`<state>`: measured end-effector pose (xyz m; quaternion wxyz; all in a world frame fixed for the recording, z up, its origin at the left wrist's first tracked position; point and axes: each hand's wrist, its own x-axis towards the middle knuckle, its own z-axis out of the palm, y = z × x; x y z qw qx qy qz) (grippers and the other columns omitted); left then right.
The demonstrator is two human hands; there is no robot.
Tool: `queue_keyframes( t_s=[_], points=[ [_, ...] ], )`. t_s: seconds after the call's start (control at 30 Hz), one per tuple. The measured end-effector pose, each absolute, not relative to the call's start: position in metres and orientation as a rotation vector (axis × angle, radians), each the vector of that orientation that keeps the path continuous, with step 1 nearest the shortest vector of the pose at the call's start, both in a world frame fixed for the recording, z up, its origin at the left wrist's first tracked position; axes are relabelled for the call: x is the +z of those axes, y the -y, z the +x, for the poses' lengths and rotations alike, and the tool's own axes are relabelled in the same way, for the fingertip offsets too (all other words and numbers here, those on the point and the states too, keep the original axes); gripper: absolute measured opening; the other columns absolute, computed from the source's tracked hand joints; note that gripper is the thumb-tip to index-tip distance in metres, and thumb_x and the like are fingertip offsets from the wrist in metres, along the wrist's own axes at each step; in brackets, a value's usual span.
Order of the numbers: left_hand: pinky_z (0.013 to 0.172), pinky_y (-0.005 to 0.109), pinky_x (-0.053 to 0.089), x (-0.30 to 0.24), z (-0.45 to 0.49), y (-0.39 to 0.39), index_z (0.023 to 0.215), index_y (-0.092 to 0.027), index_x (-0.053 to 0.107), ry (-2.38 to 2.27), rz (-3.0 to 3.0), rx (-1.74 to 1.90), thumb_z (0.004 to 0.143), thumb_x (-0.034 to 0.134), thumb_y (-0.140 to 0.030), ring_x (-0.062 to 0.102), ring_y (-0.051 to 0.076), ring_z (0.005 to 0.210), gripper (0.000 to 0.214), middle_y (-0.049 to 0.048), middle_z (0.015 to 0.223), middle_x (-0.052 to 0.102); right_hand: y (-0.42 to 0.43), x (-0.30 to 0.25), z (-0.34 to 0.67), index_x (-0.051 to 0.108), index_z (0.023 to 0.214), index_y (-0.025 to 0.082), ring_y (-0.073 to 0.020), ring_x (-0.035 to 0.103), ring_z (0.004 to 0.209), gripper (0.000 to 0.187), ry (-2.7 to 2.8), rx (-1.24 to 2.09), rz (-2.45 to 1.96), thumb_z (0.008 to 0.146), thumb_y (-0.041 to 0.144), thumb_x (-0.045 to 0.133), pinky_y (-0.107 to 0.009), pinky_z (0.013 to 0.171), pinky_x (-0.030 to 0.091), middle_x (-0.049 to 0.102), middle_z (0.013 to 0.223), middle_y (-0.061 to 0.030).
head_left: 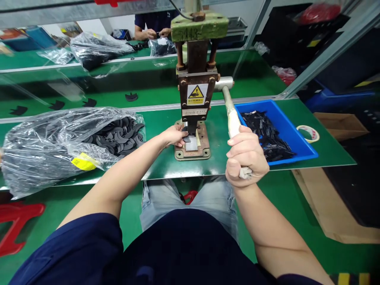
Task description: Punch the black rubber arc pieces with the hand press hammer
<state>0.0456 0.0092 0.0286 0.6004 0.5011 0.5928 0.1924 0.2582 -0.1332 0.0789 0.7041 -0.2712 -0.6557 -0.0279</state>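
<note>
A hand-operated press (pixel 197 93) stands on the green bench, with a warning label on its front. My left hand (pixel 174 135) pinches a small black plastic part (pixel 187 138) under the ram, over a light metal plate (pixel 191 144) on the press base (pixel 204 136). Part of that piece is hidden by my fingers and the ram. My right hand (pixel 247 157) is wrapped round the white taped end of the press lever (pixel 233 116), which slants down toward me. To the left, an open clear plastic bag (pixel 50 144) holds many curved black parts (pixel 121 134).
Right of the press sits a blue bin (pixel 303 152) of black pieces, with a tape roll (pixel 308 133) beside it. Several black parts (pixel 90 103) lie behind the bag. A person (pixel 154 29) works across the bench. A metal post (pixel 326 53) rises at the right.
</note>
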Motion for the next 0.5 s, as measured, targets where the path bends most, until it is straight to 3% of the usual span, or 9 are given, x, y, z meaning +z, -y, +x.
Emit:
queue_keyframes(
  t_s=[0.1, 0.33, 0.5],
  points=[
    [0.048, 0.021, 0.052, 0.035, 0.049, -0.01, 0.106, -0.02, 0.065, -1.417, 1.206, 0.418, 0.092, 0.083, -0.028, 0.062, 0.012, 0.043, 0.024, -0.0008, 0.061, 0.066, 0.135, 0.081, 0.258, 0.055, 0.068, 0.027, -0.0193, 0.07, 0.082, 0.021, 1.469, -0.053, -0.614, 0.086, 0.028, 0.066, -0.06, 0.113, 0.058, 0.061, 0.067, 0.0046],
    [0.05, 0.019, 0.05, 0.043, 0.052, -0.016, 0.115, -0.019, 0.07, -1.4, 1.324, 0.392, 0.082, 0.093, -0.035, 0.062, 0.01, 0.045, 0.043, -0.0017, 0.061, 0.066, 0.136, 0.082, 0.261, 0.055, 0.068, 0.023, -0.0174, 0.071, 0.086, 0.022, 1.532, -0.079, -0.61, 0.085, 0.02, 0.068, -0.06, 0.113, 0.057, 0.062, 0.07, 0.0046],
    [0.055, 0.021, 0.055, 0.037, 0.054, 0.001, 0.122, -0.019, 0.063, -1.368, 1.229, 0.504, 0.097, 0.077, -0.034, 0.065, 0.011, 0.05, 0.033, -0.0011, 0.068, 0.068, 0.136, 0.083, 0.263, 0.054, 0.066, 0.023, -0.0172, 0.072, 0.086, 0.024, 1.541, -0.086, -0.617, 0.086, 0.022, 0.069, -0.057, 0.113, 0.058, 0.063, 0.069, 0.0038]
  ],
)
